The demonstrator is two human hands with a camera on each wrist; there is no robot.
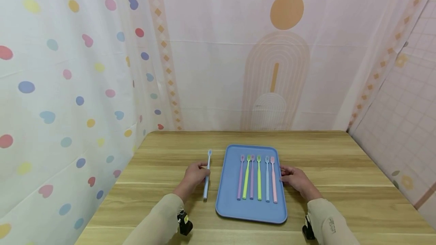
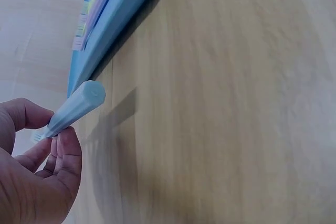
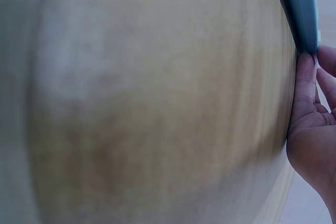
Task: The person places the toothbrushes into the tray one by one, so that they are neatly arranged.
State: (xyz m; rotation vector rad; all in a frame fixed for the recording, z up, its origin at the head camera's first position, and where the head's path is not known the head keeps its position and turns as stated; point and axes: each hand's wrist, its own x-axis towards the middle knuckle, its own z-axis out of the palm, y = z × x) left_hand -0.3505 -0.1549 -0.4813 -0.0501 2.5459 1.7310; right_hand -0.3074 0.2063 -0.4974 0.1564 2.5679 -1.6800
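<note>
A light blue toothbrush (image 1: 206, 184) is pinched between the thumb and fingers of my left hand (image 1: 196, 173), left of the blue tray (image 1: 226, 203). Its head points away from me; in the left wrist view the blunt handle end (image 2: 93, 94) faces the camera, above the wood. My right hand (image 1: 298, 180) holds the tray's right rim, thumb and fingertips against the edge (image 3: 302, 19) in the right wrist view. Several toothbrushes lie side by side on the tray, including a purple one (image 1: 240, 180), a yellow-green one (image 1: 259, 180), a light blue one (image 1: 267, 182) and a pink one (image 1: 274, 182).
The tray lies flat on a wood-grain table (image 1: 163, 207). Behind the table hangs a pale patterned curtain (image 1: 211, 67), and a dotted curtain (image 1: 68, 124) runs along the left side. A grid-patterned cloth (image 1: 415, 105) hangs at the right.
</note>
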